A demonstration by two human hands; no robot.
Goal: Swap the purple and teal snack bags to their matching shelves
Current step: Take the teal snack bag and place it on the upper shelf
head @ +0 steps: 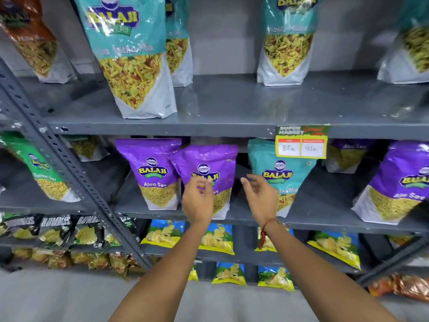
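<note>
On the middle shelf (pixel 325 201) stand purple Aloo Sev bags: one upright (pixel 151 163), one tilted (pixel 209 159) just right of it, another at the far right (pixel 404 182). A teal bag (pixel 274 163) stands among them. Teal bags (pixel 130 43) (pixel 287 36) line the upper shelf (pixel 232 103). My left hand (pixel 197 201) hovers in front of the tilted purple bag, fingers loosely curled, holding nothing. My right hand (pixel 260 196) is open between the tilted purple bag and the teal bag, covering the teal bag's lower left.
A price tag (pixel 301 142) hangs from the upper shelf's front edge above the teal bag. A slanted grey upright (pixel 69 168) crosses the left side. A green bag (pixel 39 168) and a brown bag (pixel 30 36) stand beyond it. Chip packets (pixel 216 238) fill the lower shelves.
</note>
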